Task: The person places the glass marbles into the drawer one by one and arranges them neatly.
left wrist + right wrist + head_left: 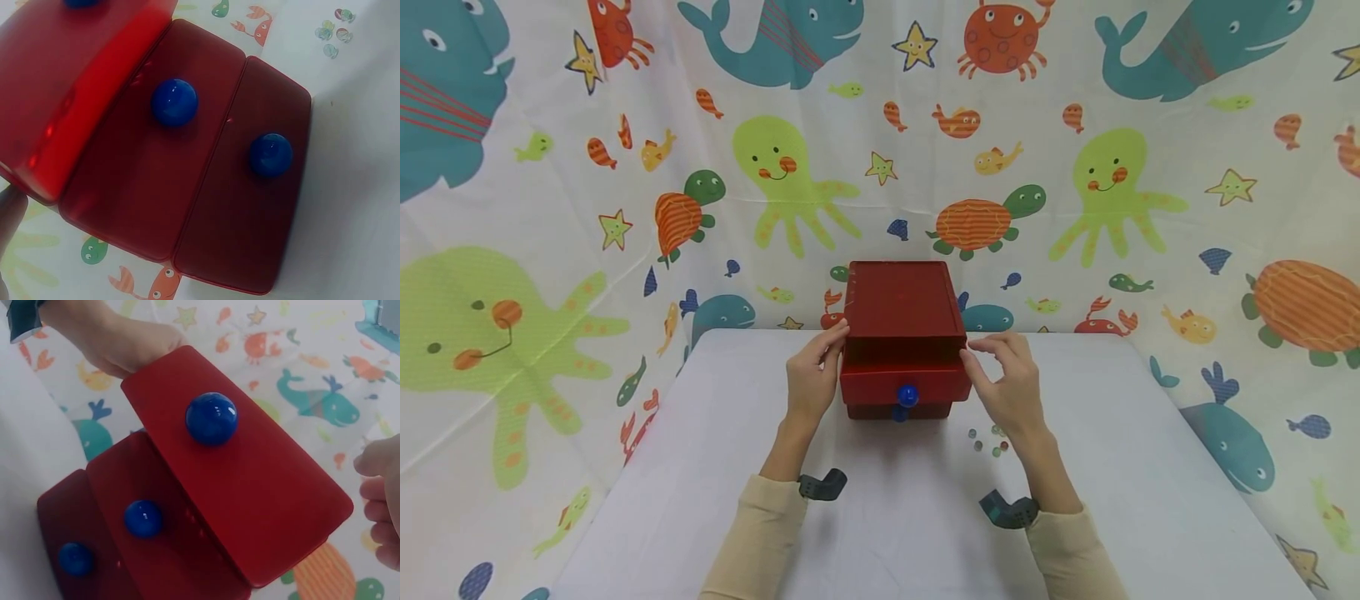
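Red drawer box (901, 300) sits on the bench (880, 542), between the person's two hands and ahead of both wrists. Top drawer (871, 386) is slid out toward the person; its inside is too dark to tell contents. Middle drawer (140, 194) and bottom drawer (231, 231) look closed, each with a blue knob.

Left hand (808, 371) lies along the box's left side, fingers fairly straight and pointing forward, seemingly touching it; not wrapped round anything visible. Right hand (1007, 383) is just beside the drawer's right side, thumb and fingers loosely bent with a gap between them, nothing held; the right wrist view shows it apart from the drawer front. Top drawer's blue knob (907, 396) sits between the hands, neither hand on it.

Small marbles (997, 452) lie nearer the person than the right hand's fingers, just left of its wrist.

Step judged in hand: handling the pulled-out top drawer from both sides. Next move likely calls for even, light pressure left and right so the drawer stays straight, fingertips clear of the gap.
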### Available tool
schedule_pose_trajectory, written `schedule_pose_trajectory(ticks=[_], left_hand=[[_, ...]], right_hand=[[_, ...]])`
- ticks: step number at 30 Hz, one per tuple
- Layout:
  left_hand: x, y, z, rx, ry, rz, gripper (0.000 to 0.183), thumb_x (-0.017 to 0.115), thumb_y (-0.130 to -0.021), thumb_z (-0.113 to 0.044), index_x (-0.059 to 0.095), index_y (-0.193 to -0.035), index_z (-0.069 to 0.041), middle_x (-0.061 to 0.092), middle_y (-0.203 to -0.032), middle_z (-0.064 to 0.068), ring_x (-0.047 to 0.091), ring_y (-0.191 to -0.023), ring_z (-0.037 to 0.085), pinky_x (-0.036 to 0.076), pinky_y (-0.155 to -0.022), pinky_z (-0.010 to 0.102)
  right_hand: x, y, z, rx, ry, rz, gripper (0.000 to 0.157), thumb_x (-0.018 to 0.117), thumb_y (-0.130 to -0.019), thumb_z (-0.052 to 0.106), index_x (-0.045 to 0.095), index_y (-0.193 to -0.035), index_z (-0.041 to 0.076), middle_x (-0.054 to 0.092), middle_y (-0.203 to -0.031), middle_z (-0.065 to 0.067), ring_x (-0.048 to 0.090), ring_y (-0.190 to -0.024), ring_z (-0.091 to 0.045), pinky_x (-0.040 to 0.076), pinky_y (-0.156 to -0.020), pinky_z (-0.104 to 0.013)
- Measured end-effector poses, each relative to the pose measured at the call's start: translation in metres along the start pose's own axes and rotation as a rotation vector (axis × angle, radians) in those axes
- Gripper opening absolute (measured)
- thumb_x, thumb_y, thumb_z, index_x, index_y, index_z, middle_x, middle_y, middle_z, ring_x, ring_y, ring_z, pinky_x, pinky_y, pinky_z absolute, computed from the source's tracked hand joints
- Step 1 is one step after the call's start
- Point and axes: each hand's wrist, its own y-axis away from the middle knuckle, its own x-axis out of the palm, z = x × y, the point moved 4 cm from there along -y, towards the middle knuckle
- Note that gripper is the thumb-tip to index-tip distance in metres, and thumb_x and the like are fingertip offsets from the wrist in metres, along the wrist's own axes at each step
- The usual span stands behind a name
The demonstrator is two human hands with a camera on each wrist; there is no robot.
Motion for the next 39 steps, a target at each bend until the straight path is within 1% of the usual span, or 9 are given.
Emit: schedule_pose_trajectory(ticks=[6,10,13,17,21,23,28,30,39], left_hand=[[0.001,0.000,0.001,0.006,0.001,-0.002,0.027,0.063,-0.097,-0.007,0.071,-0.123,-0.005,0.072,-0.124,0.010,0.070,-0.114,0.025,0.054,-0.096,0.020],[0.000,0.000,0.002,-0.013,0.007,0.005,0.027,0.062,-0.098,-0.009,0.071,-0.123,-0.005,0.072,-0.125,0.010,0.070,-0.115,0.024,0.053,-0.096,0.016],[0.000,0.000,0.002,-0.023,0.008,0.008,0.027,0.061,-0.099,-0.010,0.071,-0.123,-0.005,0.072,-0.125,0.010,0.070,-0.116,0.024,0.052,-0.096,0.015],[0.000,0.000,0.001,-0.026,0.003,0.002,0.028,0.062,-0.098,-0.009,0.071,-0.124,-0.006,0.072,-0.125,0.010,0.070,-0.115,0.025,0.053,-0.095,0.017],[0.000,0.001,0.000,-0.023,-0.002,-0.006,0.028,0.063,-0.097,-0.008,0.071,-0.124,-0.006,0.072,-0.124,0.011,0.071,-0.114,0.026,0.054,-0.094,0.020],[0.001,0.001,0.000,-0.020,-0.002,-0.009,0.027,0.063,-0.097,-0.007,0.071,-0.123,-0.006,0.072,-0.124,0.011,0.071,-0.113,0.026,0.055,-0.094,0.021],[0.001,0.001,0.000,-0.031,-0.006,-0.012,0.027,0.063,-0.097,-0.008,0.071,-0.123,-0.006,0.072,-0.124,0.010,0.070,-0.114,0.024,0.053,-0.095,0.017],[0.001,0.001,0.000,-0.036,-0.008,-0.011,0.027,0.063,-0.098,-0.009,0.071,-0.123,-0.007,0.072,-0.124,0.009,0.070,-0.115,0.024,0.053,-0.095,0.015],[0.002,0.001,-0.001,-0.025,-0.018,-0.014,0.027,0.063,-0.097,-0.009,0.071,-0.123,-0.006,0.072,-0.124,0.010,0.070,-0.115,0.025,0.053,-0.094,0.017]], right_hand=[[-0.002,0.006,-0.004,0.009,-0.037,-0.048,0.019,0.075,-0.088,0.011,0.074,-0.105,0.003,0.069,-0.106,-0.010,0.061,-0.106,-0.022,0.048,-0.091,-0.009],[-0.004,0.009,-0.006,0.019,-0.034,-0.072,0.018,0.074,-0.089,0.010,0.074,-0.106,0.002,0.069,-0.106,-0.010,0.061,-0.106,-0.022,0.044,-0.091,-0.004],[-0.006,0.011,-0.007,0.026,-0.013,-0.078,0.019,0.075,-0.089,0.011,0.074,-0.106,0.003,0.069,-0.107,-0.010,0.061,-0.105,-0.022,0.050,-0.089,-0.010],[-0.009,0.015,-0.010,0.044,0.008,-0.068,0.020,0.075,-0.089,0.013,0.074,-0.106,0.003,0.069,-0.107,-0.011,0.061,-0.104,-0.022,0.056,-0.085,-0.025],[-0.011,0.019,-0.015,0.061,0.025,-0.060,0.020,0.074,-0.090,0.014,0.073,-0.106,0.002,0.068,-0.107,-0.010,0.060,-0.104,-0.021,0.058,-0.083,-0.032],[-0.012,0.021,-0.016,0.062,0.030,-0.063,0.020,0.074,-0.090,0.014,0.073,-0.106,0.003,0.068,-0.107,-0.010,0.060,-0.103,-0.022,0.058,-0.083,-0.032],[-0.014,0.027,-0.020,0.081,0.036,-0.063,0.019,0.073,-0.091,0.014,0.073,-0.106,0.003,0.068,-0.107,-0.011,0.060,-0.102,-0.022,0.049,-0.085,-0.015],[-0.014,0.029,-0.022,0.098,0.040,-0.059,0.018,0.073,-0.091,0.014,0.073,-0.105,0.003,0.068,-0.106,-0.011,0.060,-0.102,-0.022,0.048,-0.086,-0.013],[-0.014,0.040,-0.034,0.134,0.059,-0.066,0.017,0.074,-0.090,0.014,0.073,-0.103,0.002,0.068,-0.103,-0.011,0.060,-0.101,-0.022,0.056,-0.081,-0.030]])
